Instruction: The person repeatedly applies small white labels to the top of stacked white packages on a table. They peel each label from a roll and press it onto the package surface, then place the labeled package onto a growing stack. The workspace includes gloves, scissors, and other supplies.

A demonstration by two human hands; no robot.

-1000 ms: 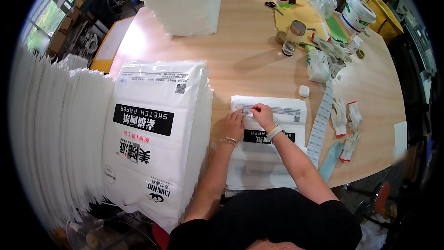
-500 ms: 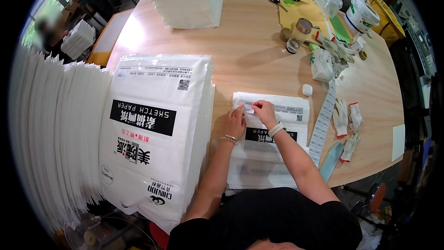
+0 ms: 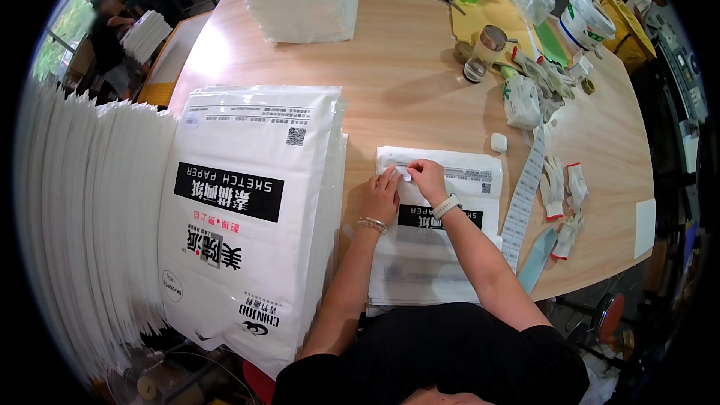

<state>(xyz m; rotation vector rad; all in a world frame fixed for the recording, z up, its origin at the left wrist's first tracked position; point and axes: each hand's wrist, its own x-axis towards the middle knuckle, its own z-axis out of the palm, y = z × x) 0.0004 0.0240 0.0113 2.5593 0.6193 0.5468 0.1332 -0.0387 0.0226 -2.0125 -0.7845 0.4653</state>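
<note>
A white sketch paper bag [image 3: 442, 255], flat and printed with black blocks, lies in front of me on a small pile. My left hand [image 3: 382, 196] rests on its upper left part, fingers stretched out and fingertips at a small white label [image 3: 403, 173]. From the other side my right hand [image 3: 427, 182] pinches the label's right end between thumb and forefinger. Part of the label is hidden under my fingers. To the left stands a tall pile of larger sketch paper bags [image 3: 232, 255].
White paper stacks stand at the far left [image 3: 90, 217] and the back [image 3: 307, 0]. On the right are a label strip [image 3: 523, 206], work gloves [image 3: 553, 187], a small white case [image 3: 499, 142], a glass jar [image 3: 475, 70], scissors [image 3: 448, 1] and a white bucket [image 3: 586, 22].
My left fingertips have shifted slightly onto the label's left side; my right hand keeps its pinch. In the far left background, a person beside a paper stack has moved and shows more fully.
</note>
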